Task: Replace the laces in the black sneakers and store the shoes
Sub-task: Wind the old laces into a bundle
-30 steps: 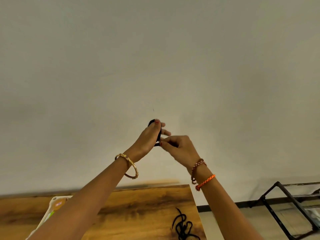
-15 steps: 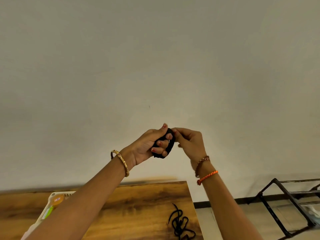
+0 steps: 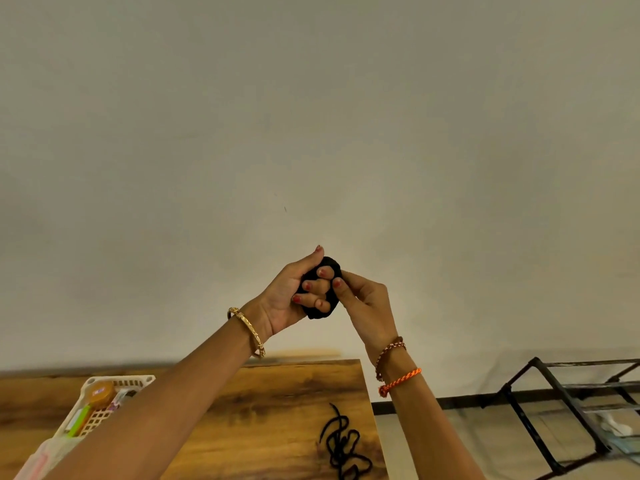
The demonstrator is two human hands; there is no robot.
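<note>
Black bundle [image 3: 323, 292], soft and wound, most likely a lace: held raised in front of the pale wall [image 3: 311, 116], above the far edge of the wooden surface [image 3: 277, 410]. Left hand [image 3: 294, 292] gripped it with four fingers curled over its front and the thumb up behind; right hand [image 3: 363, 299] pinched its right side at the fingertips.

Against the view a second earlier: the bundle was then a thin loop barely showing between the two hands; half a second later it sat fully in the left palm, and it remained so here (both hands a little lower against the wall than at first).

Second black lace [image 3: 343, 445]: lay loose and tangled near the right edge of the surface, its lower end cut off by the frame.

White lattice basket [image 3: 100, 415]: stood at the left of the surface, largely hidden by the left forearm; an orange lid and a green item showed inside, contents otherwise unclear.

Black metal rack [image 3: 561, 410]: stood on the floor to the right, partly out of frame.

Sneakers: whereabouts could not be told.
</note>
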